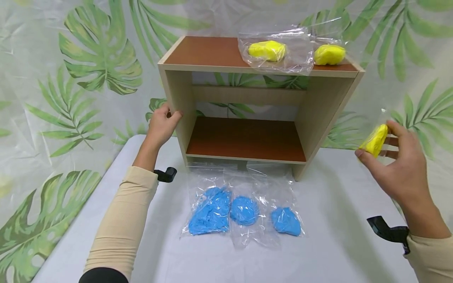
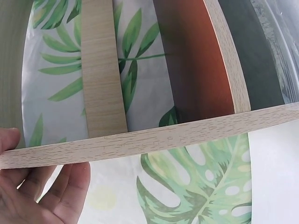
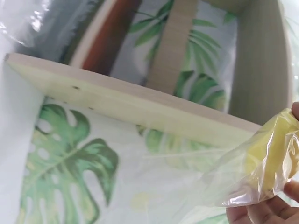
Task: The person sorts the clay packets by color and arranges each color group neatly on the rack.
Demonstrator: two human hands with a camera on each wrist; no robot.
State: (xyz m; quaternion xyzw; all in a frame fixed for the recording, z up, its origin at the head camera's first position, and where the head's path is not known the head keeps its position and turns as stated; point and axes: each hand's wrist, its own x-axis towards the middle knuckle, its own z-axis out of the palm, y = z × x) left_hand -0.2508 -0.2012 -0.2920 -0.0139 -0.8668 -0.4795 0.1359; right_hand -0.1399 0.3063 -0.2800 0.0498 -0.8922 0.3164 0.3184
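My left hand (image 1: pixel 163 124) grips the left side panel (image 2: pixel 140 133) of a small wooden shelf (image 1: pixel 244 155), thumb on the inner face and fingers on the outer. Out to the right of the shelf, my right hand (image 1: pixel 403 161) holds a clear plastic bag with a lump of yellow modelling clay (image 1: pixel 376 140) between thumb and fingers. The right wrist view shows this bag (image 3: pixel 261 163) close to the shelf's right side panel (image 3: pixel 140 100). On the shelf's top board (image 1: pixel 209 53) lie two more bagged yellow lumps, one toward the middle (image 1: pixel 267 51) and one at the right end (image 1: pixel 329 54).
Three clear bags of blue clay lie in a row on the white table before the shelf: a large lump (image 1: pixel 210 212), a round one (image 1: pixel 244 210) and a smaller one (image 1: pixel 286 221). The brown lower board (image 1: pixel 245 137) spans the shelf. A leaf-patterned sheet (image 1: pixel 102 51) hangs behind.
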